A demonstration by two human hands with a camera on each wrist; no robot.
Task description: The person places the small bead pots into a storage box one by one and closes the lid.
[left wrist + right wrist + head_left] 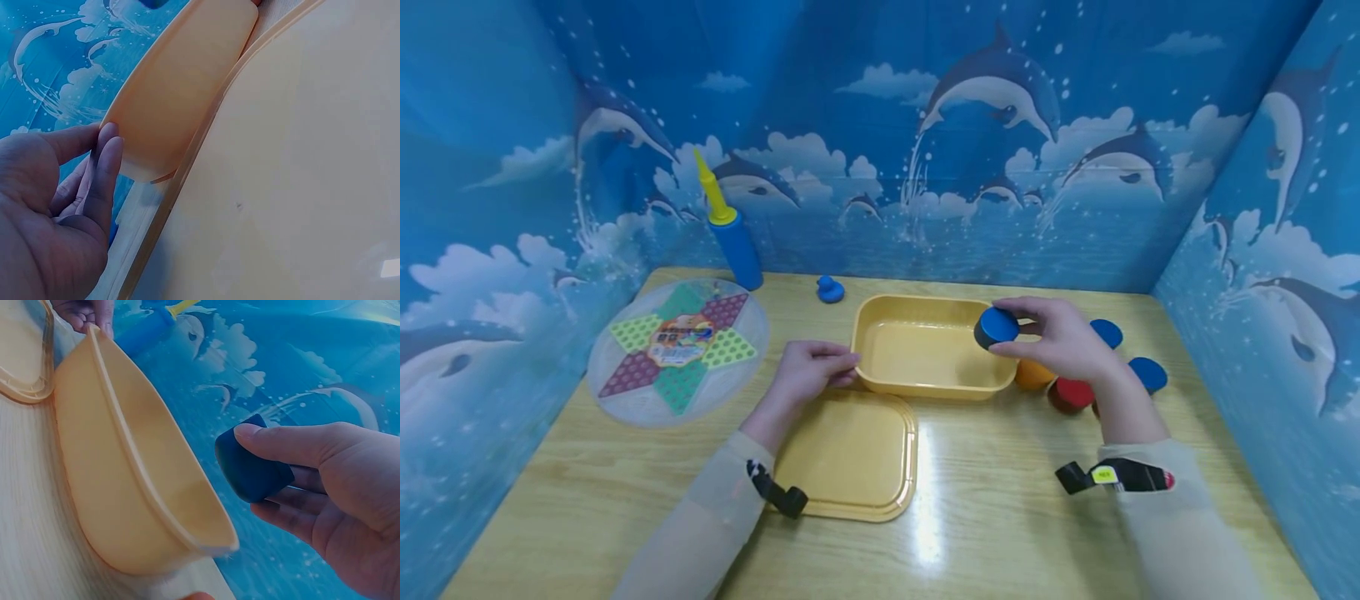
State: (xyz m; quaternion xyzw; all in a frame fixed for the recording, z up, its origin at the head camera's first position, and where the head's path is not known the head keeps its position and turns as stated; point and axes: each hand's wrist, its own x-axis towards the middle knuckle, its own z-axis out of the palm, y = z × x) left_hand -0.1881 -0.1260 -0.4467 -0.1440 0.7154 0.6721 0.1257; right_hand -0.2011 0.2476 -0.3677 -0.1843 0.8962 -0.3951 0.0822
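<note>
A yellow plastic box (928, 387) with no lid on it stands on the table. At its left end my left hand (811, 369) pinches the rim between thumb and fingers, as the left wrist view (69, 200) also shows. My right hand (1060, 337) grips a short blue cylinder-shaped block (997, 326) between thumb and fingers, held up at the box's right end. In the right wrist view the block (250, 459) is beside and above the box's rim. A flat yellow lid (850, 458) lies in front of the box, partly under my left forearm.
Right of the box are an orange block (1032, 375), a red block (1071, 393) and blue blocks (1148, 375), partly behind my right arm. A round star-patterned game board (677, 354) lies left. A blue duck (830, 289) and a blue-and-yellow pump (736, 242) stand along the back.
</note>
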